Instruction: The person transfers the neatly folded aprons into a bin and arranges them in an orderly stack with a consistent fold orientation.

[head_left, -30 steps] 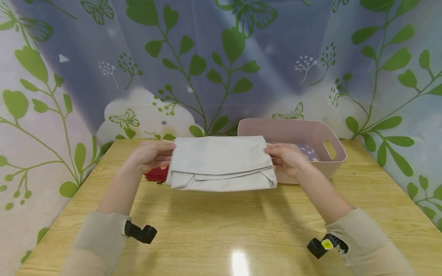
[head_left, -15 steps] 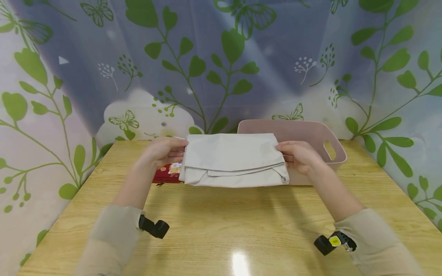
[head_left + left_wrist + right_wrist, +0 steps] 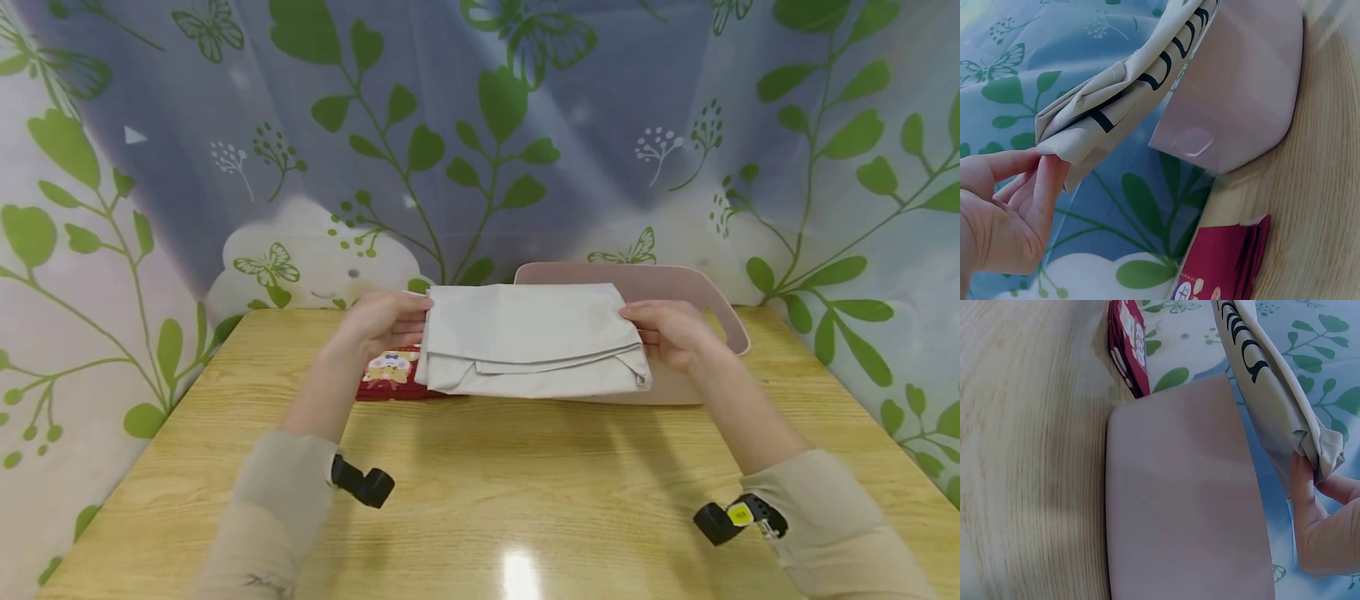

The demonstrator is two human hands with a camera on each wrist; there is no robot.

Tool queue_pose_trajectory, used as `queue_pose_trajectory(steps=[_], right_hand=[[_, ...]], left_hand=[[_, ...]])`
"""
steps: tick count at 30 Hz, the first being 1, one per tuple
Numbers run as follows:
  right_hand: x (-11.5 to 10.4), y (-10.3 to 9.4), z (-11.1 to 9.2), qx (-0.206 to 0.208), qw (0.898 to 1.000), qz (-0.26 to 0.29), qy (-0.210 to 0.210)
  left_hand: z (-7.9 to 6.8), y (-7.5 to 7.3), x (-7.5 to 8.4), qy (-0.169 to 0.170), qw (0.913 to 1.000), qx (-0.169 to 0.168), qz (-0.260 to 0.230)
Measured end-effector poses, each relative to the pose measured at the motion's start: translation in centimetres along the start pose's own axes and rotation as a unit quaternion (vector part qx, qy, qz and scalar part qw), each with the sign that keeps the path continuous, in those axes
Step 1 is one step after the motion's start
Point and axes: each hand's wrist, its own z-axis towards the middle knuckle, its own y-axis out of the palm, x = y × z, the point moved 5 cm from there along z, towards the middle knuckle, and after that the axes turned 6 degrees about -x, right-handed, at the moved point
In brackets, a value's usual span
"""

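A folded off-white cloth [image 3: 532,325], flat and roughly rectangular, hangs in the air between my two hands. Dark printed letters show on its underside in both wrist views. My left hand [image 3: 381,327] pinches its left end between thumb and fingers. At the opposite end, the thumb and fingers of my right hand [image 3: 675,335] grip a crumpled corner [image 3: 1325,447]. Behind and below the cloth stands a pink bin [image 3: 1185,506], its front wall partly covered in the head view and its inside hidden there.
Left of the bin, a dark red folded item [image 3: 388,377] with cartoon prints lies on the wooden table [image 3: 480,492], partly behind the cloth. A leaf-patterned curtain [image 3: 420,167] rises behind the table. Each wrist carries a black camera mount.
Both hands have carried the cloth rightward and slightly up, further across the front of the bin. More of the red item's cartoon print shows now.
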Motion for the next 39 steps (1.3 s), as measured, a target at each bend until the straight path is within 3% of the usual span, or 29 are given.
queue_pose_trajectory(steps=[22,32,39], right_hand=[[-1.0,-3.3,0.3,0.012,1.0,0.004,0.02],[-1.5,-5.2,0.2,0.015,0.999,-0.017,0.041],[-2.1,-6.2,-0.1,0.029,0.999,-0.028,0.037]], left_hand=[[2.8,3.2,1.0,0.007,0.9997,-0.017,0.018],[3.9,5.2,1.4,0.006,0.9997,-0.009,-0.023],[4.4,6.2,1.8,0.008,0.9999,0.005,-0.013]])
